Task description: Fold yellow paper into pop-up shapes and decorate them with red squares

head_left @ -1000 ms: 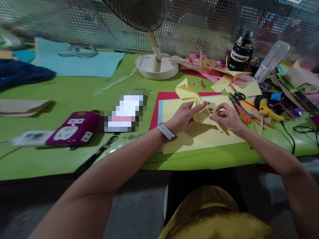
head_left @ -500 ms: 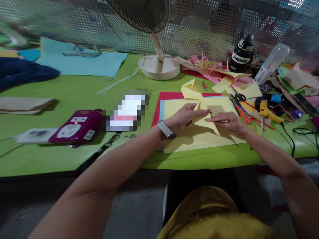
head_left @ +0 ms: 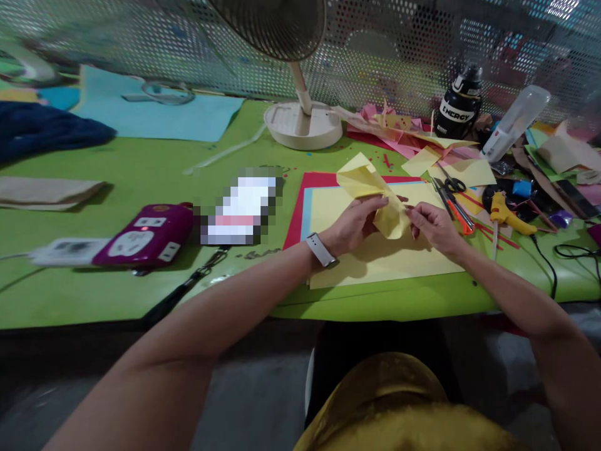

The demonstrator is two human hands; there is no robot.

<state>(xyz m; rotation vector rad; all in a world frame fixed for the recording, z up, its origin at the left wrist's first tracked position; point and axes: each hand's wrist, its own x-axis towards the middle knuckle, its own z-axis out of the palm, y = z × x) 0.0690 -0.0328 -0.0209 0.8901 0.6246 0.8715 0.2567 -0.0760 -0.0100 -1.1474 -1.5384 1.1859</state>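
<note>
A folded piece of yellow paper [head_left: 359,175] is held up between both hands, its flaps fanning out at the far end and near my fingers. My left hand [head_left: 359,222], with a watch on the wrist, is closed around its middle. At its right edge my right hand [head_left: 432,227] pinches the paper between thumb and fingers. Beneath them lies a yellow sheet [head_left: 375,266] on top of light blue and red sheets [head_left: 295,219]. Scissors [head_left: 451,181] and an orange utility knife [head_left: 462,218] lie right of my right hand.
A yellow glue gun [head_left: 511,216] with a cord sits at the right. Behind are paper scraps [head_left: 404,131], a black bottle [head_left: 457,109], a clear bottle [head_left: 516,125] and a fan [head_left: 303,125]. Leftward lie a phone [head_left: 244,210] and a purple power socket [head_left: 150,235].
The paper has been turned in my hands, so its pointed near end now shows as a broad, rounded flap. My right hand has shifted slightly, its fingers more curled.
</note>
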